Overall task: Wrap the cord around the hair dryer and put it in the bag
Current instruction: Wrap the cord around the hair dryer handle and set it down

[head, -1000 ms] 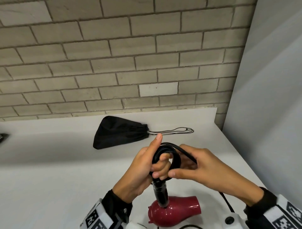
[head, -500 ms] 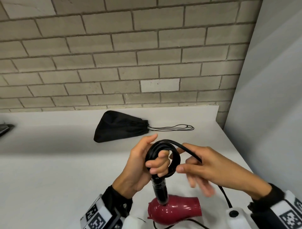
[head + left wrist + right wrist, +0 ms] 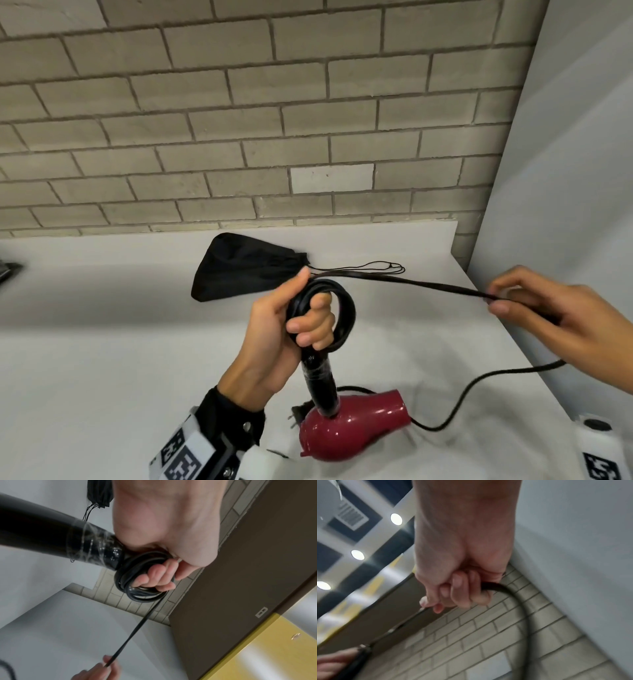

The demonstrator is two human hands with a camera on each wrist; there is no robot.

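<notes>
At lower centre of the head view the left hand [image 3: 274,339] grips the top of the dryer's [image 3: 352,433] black cylindrical handle, fingers curled through a round coil of smooth black cord [image 3: 411,282]; the thumb stands up beside the coil. The handle is glossy, with a band of clear, wrinkled tape around it near the coil, plain in the left wrist view. Its lower end joins the dryer's shiny dark-red body, a rounded, bulb-like shell narrowing to a blunt nozzle that points right, low in the frame just over the white worktop [image 3: 102,359].

From the coil one strand of cord runs taut to the right, where the right hand [image 3: 555,318] pinches it between thumb and fingers at the right edge of the frame. Past that hand the cord drops in a loose S-curve over the worktop, towards the dryer's body.

The bag [image 3: 246,265] lies flat on the worktop behind the left hand, mid-frame: soft, matte black cloth, roughly triangular, its gathered neck to the right with thin looped drawstrings trailing from it. Behind stands a wall [image 3: 239,120] of pale, rough bricks.
</notes>
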